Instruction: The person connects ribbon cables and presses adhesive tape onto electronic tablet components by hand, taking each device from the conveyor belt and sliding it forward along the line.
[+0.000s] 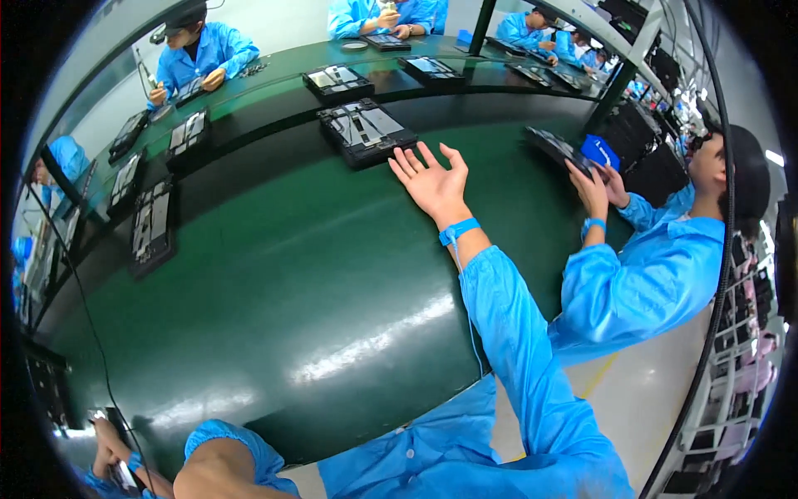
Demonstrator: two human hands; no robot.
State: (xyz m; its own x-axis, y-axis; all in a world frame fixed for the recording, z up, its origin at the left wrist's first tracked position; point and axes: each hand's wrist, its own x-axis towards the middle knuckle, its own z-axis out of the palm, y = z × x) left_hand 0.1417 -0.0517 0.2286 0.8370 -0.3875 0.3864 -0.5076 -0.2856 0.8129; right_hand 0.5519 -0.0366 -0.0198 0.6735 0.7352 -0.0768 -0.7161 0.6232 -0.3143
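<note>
My right hand [432, 180] is stretched over the green table with its palm up and fingers spread, holding nothing. A blue wrist strap [459, 231] with a thin cord circles that wrist. Just beyond the fingertips lies an opened tablet-like device [366, 129] in a black frame, its silver inner parts showing. The fingers reach its near right edge; whether they touch it I cannot tell. Of my left arm, only a bare forearm [220, 474] and a blue sleeve cuff [224, 431] show at the lower edge. My left hand is out of the picture.
Similar opened devices lie along the dark strip, including one at left [152, 223] and one farther back [337, 81]. At right a co-worker holds a dark device [559, 150] near a blue object [600, 152]. Another person's hands [108, 449] show lower left. A black cable [721, 249] hangs at right.
</note>
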